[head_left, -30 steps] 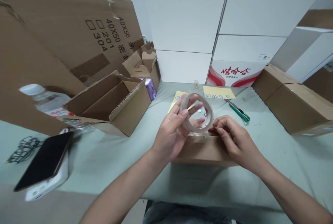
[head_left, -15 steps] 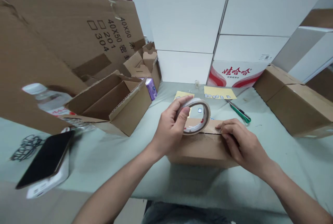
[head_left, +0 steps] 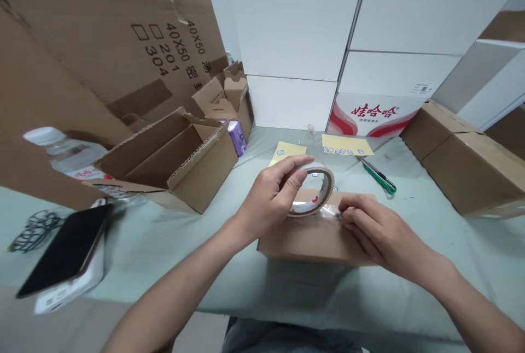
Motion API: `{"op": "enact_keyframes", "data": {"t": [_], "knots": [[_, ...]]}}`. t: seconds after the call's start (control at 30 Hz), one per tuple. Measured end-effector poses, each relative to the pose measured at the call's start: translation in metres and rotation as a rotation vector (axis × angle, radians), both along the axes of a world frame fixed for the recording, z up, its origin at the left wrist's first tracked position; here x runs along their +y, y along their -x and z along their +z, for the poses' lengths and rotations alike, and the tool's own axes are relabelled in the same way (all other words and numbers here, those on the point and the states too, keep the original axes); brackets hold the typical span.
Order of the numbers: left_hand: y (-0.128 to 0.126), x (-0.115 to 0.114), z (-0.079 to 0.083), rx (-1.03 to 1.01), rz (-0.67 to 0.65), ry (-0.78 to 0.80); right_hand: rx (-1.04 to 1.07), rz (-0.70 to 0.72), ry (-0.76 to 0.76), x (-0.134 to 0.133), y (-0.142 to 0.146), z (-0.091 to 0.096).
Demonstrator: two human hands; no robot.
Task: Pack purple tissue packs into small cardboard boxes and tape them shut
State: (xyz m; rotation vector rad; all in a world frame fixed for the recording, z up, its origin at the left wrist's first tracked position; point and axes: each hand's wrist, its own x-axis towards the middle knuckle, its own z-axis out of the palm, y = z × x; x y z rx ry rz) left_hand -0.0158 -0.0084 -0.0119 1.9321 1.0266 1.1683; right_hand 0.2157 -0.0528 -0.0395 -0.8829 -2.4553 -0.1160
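My left hand is closed around a roll of clear tape, holding it upright on top of a small closed cardboard box at the table's middle. A short strip of tape runs from the roll to my right hand, whose fingertips press the tape end down on the box top, fingers curled together.
An open cardboard box stands to the left, with a water bottle and a phone on a white pack nearer me. A green utility knife and yellow sticker sheets lie behind. Brown boxes sit right, white cartons at the back.
The tape roll came down from in front of me onto the box top and turned edge-on. My right hand slid slightly left, pressing the tape end on the box.
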Motion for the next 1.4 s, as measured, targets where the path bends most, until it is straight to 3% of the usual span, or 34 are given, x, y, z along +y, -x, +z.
{"op": "enact_keyframes", "data": {"t": [0.37,0.47,0.77,1.2,1.3,1.4], "knots": [[0.000,0.002,-0.004,-0.038,0.003,0.038,-0.081,0.059,0.249,-0.002,-0.005,0.001],[0.002,0.001,-0.006,-0.067,-0.004,0.099,-0.121,0.058,0.249,-0.003,-0.003,0.000],[0.001,-0.008,-0.021,-0.576,-0.088,0.478,-0.201,-0.042,0.237,-0.006,0.009,0.000],[-0.001,-0.016,-0.031,-0.369,-0.079,0.389,-0.120,-0.008,0.227,-0.011,-0.004,-0.005],[-0.001,-0.016,-0.028,-0.365,-0.084,0.397,-0.150,-0.050,0.212,-0.015,0.004,-0.001],[-0.001,-0.018,-0.026,-0.377,-0.092,0.421,-0.047,0.005,0.215,-0.011,-0.005,0.006]]}}
